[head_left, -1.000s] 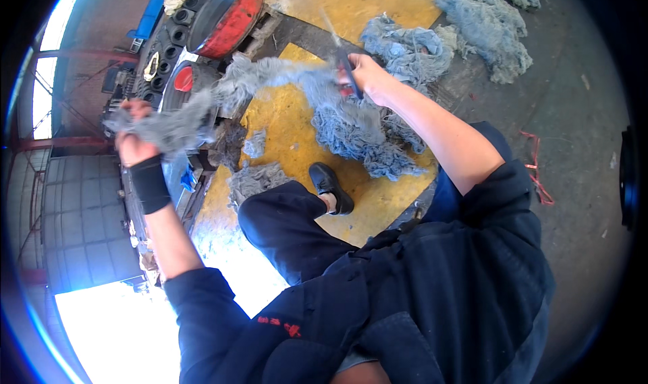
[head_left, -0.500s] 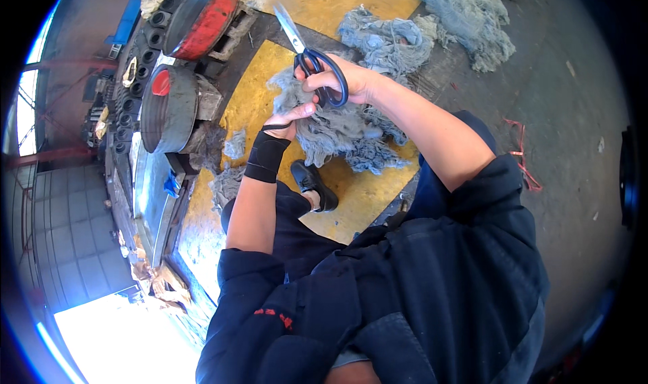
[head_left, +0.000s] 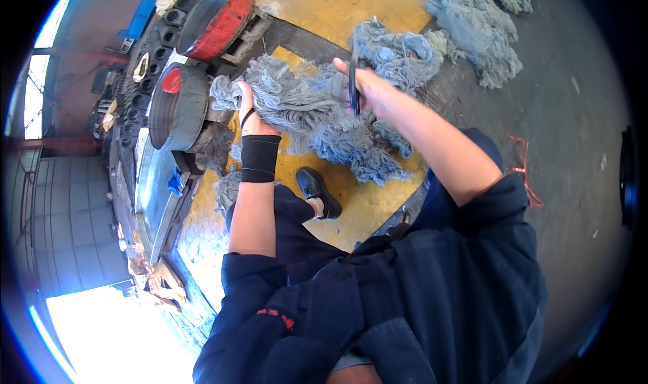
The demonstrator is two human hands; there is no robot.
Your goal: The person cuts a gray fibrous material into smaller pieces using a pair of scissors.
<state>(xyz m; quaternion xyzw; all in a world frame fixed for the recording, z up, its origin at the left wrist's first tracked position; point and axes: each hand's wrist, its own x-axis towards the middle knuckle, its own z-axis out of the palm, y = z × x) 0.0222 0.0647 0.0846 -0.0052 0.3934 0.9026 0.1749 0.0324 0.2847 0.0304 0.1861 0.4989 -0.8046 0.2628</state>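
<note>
A thick bundle of grey-blue tangled yarn (head_left: 287, 97) stretches across in front of me. My left hand (head_left: 255, 117), with a black wrist wrap, grips its left end, the thumb up over the strands and the other fingers hidden beneath. At the bundle's right side my right hand (head_left: 368, 90) holds a pair of dark-handled scissors (head_left: 354, 80), seen nearly edge-on and slightly blurred. One finger of that hand points out to the left, and whether the blades touch the yarn I cannot tell. Loose yarn hangs below the bundle toward the yellow floor sheet.
More yarn heaps lie ahead, one in the middle (head_left: 398, 50) and a larger one (head_left: 476, 30) farther right. On the left stand a red-rimmed drum (head_left: 223, 30) and a grey drum (head_left: 181, 107). My black shoe (head_left: 318, 192) rests on the yellow sheet (head_left: 351, 215). Red cord (head_left: 523, 168) lies at right.
My hands have moved apart, the left one leftward and the right one rightward, with the yarn now spread between them. The scissors, their blades upward before, have turned edge-on.
</note>
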